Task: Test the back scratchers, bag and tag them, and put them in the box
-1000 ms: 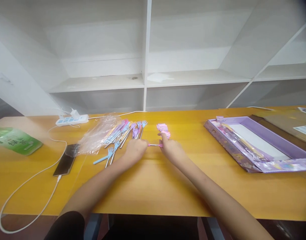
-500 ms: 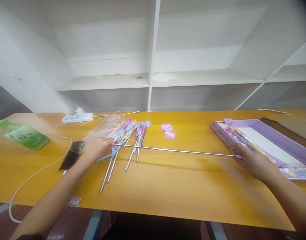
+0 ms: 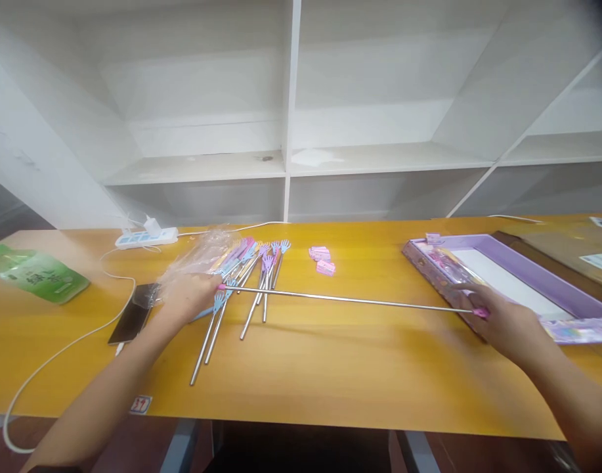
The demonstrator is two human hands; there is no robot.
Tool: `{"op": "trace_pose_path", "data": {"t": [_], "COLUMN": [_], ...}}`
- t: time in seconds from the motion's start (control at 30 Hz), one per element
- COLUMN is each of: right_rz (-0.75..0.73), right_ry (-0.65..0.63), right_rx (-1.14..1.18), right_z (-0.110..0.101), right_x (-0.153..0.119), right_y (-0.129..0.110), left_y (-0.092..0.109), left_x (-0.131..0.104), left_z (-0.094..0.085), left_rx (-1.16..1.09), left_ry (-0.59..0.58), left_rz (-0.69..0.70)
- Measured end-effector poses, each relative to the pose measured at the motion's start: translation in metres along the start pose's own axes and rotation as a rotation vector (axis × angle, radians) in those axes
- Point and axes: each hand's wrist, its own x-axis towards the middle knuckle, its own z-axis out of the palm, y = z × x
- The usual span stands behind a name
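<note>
While both hands grip it, the rod (image 3: 350, 300) stretches nearly level, left to right.

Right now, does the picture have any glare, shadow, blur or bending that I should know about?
Head view, light: pale glare on the far left of the table, faint shadow below the metal rod; head view, blur: right hand looks slightly soft; head view, shape: shelf dividers slant at the right, probably lens distortion, and the top right corner is dark.
</note>
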Motion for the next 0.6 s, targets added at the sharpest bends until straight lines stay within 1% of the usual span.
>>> {"op": "trace_pose_path", "data": {"t": [0.1, 0.17, 0.23, 0.27, 0.3, 0.33, 0.37, 0.4, 0.43, 0.5, 0.53, 0.57, 0.6], "right_rz": [0.116, 0.134, 0.093, 0.056, 0.011, -0.049, -0.153, -0.256, -0.341, -0.456, -0.506, -0.551, -0.589], "right_ry": [0.043, 0.137, 0.191, 0.196, 0.189, 0.181, 0.159, 0.171, 0.192, 0.159, 0.124, 0.077, 0.019], "right_rx": [0.125, 0.145, 0.173, 0.191, 0.216, 0.234, 0.282, 0.341, 0.386, 0.425, 0.448, 0.466, 0.482], "right_z": [-0.012, -0.019, -0.018, -0.014, -0.007, 0.002, 0.013, 0.025, 0.039, 0.066, 0.078, 0.089, 0.098], "right_x": [0.013, 0.025, 0.035, 0.038, 0.039, 0.038, 0.033, 0.026, 0.017, -0.004, -0.013, -0.021, -0.027], "right_y": [-0.012, -0.023, -0.042, -0.058, -0.079, -0.105, -0.135, -0.168, -0.201, -0.256, -0.275, -0.288, -0.294], "left_y": [-0.002, 0.0, 0.013, 0.025, 0.04, 0.058, 0.078, 0.098, 0.117, 0.146, 0.155, 0.161, 0.163], "left_x": [0.012, 0.019, 0.026, 0.031, 0.036, 0.041, 0.046, 0.051, 0.054, 0.057, 0.055, 0.052, 0.048], "left_z": [-0.012, -0.02, -0.027, -0.03, -0.032, -0.033, -0.033, -0.031, -0.028, -0.02, -0.015, -0.009, -0.004], "left_rx": [-0.013, -0.035, -0.071, -0.093, -0.121, -0.152, -0.19, -0.221, -0.238, -0.266, -0.278, -0.287, -0.292], "left_ry": [0.018, 0.025, 0.029, 0.023, 0.016, -0.006, -0.053, -0.102, -0.123, -0.155, -0.175, -0.188, -0.198], "left_rz": [0.005, -0.006, -0.014, -0.015, -0.004, 0.001, 0.014, 0.035, 0.065, 0.11, 0.124, 0.135, 0.146]}}
